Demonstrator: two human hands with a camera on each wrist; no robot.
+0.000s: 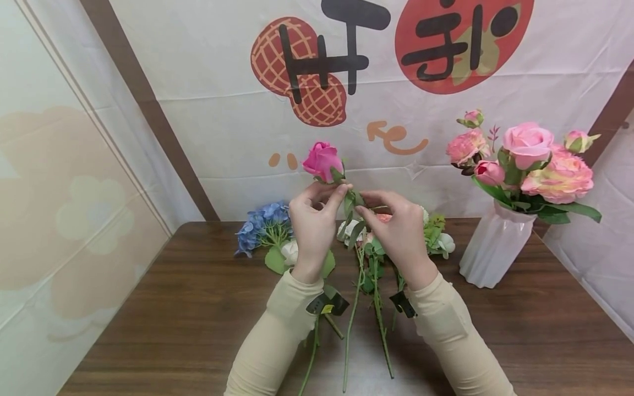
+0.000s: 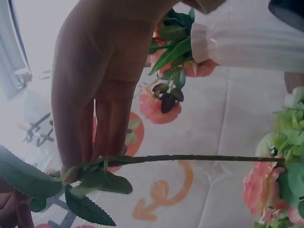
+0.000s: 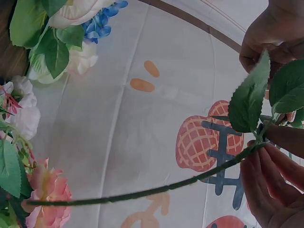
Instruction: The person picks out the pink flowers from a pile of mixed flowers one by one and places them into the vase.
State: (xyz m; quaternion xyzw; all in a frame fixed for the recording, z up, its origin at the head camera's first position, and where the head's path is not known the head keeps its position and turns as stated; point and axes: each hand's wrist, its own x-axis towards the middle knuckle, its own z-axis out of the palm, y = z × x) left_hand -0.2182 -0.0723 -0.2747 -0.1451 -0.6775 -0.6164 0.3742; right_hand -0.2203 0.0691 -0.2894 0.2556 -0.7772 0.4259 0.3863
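Note:
A bright pink rose point(image 1: 323, 162) stands upright above the table, in front of the printed backdrop. Just under its bloom, my left hand point(image 1: 316, 223) pinches the stem between thumb and fingers. My right hand point(image 1: 398, 228) is slightly lower on the other side, its thumb and fingertips pinching the stem by the leaves. In the left wrist view the thin green stem point(image 2: 190, 157) runs from the leaves point(image 2: 102, 183) toward the lying flowers. The right wrist view shows the same stem point(image 3: 142, 195) bare below the leaves point(image 3: 249, 102); the bloom is outside that view.
Blue hydrangea point(image 1: 267, 220), a white flower point(image 1: 289, 252) and other flowers lie on the brown table point(image 1: 163, 330), stems point(image 1: 378, 319) pointing toward me. On the right, a white ribbed vase point(image 1: 495, 247) holds pink flowers point(image 1: 527, 144). A printed cloth point(image 1: 223, 132) hangs behind.

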